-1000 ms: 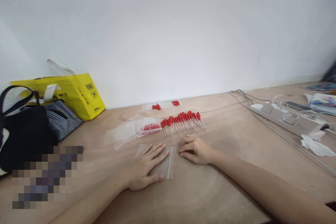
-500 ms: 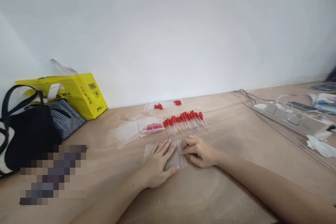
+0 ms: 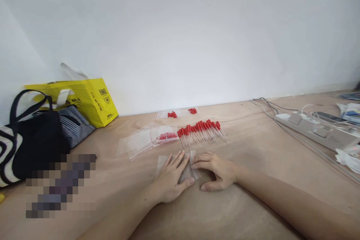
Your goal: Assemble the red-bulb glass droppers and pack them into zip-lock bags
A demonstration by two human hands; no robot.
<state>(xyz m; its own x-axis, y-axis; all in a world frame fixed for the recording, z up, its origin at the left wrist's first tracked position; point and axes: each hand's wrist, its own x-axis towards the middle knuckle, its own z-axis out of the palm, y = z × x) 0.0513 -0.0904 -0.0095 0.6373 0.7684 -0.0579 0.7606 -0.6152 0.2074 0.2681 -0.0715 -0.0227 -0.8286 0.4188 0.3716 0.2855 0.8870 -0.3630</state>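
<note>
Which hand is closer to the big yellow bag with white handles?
Left. The left hand is in front and to the right of the yellow bag; the right hand is in front too, but farther right.

Soft, even light; wall [image 3: 180,45] brightest mid-frame; wide-angle stretch toward edges.

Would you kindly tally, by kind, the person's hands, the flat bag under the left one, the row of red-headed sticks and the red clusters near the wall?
Left hand and right hand: 2
Flat bag: 1
Row of red-headed sticks: 1 (sticks overlap too much to count)
Red clusters: 2
Total: 6
</note>
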